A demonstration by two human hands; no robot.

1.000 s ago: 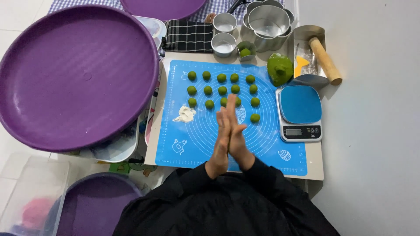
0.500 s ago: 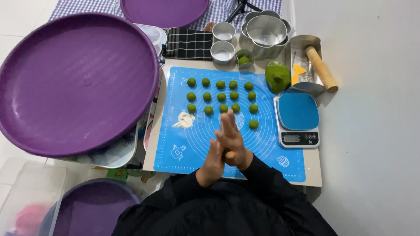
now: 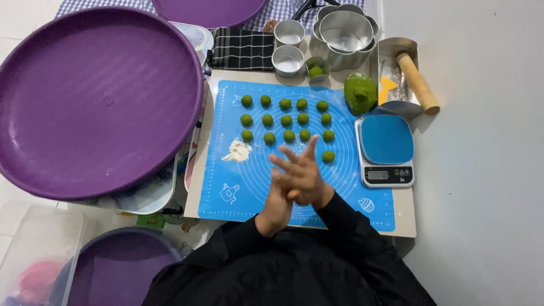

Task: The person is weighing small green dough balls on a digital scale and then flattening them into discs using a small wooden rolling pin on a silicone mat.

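From the head view, the person's left hand (image 3: 276, 199) and right hand (image 3: 304, 177) press palm to palm above the blue baking mat (image 3: 238, 187), fingers spread. Whether anything sits between the palms, I cannot tell; the grip is flat rather than curled. Just beyond the fingertips lie rows of small green dough balls (image 3: 287, 120) on the mat, with a little heap of flour (image 3: 238, 151) to the left. A larger green dough lump (image 3: 360, 92) sits beside the blue kitchen scale (image 3: 387, 148). A big purple tray (image 3: 90, 96) fills the left, and a wooden rolling pin (image 3: 418, 83) lies at the far right.
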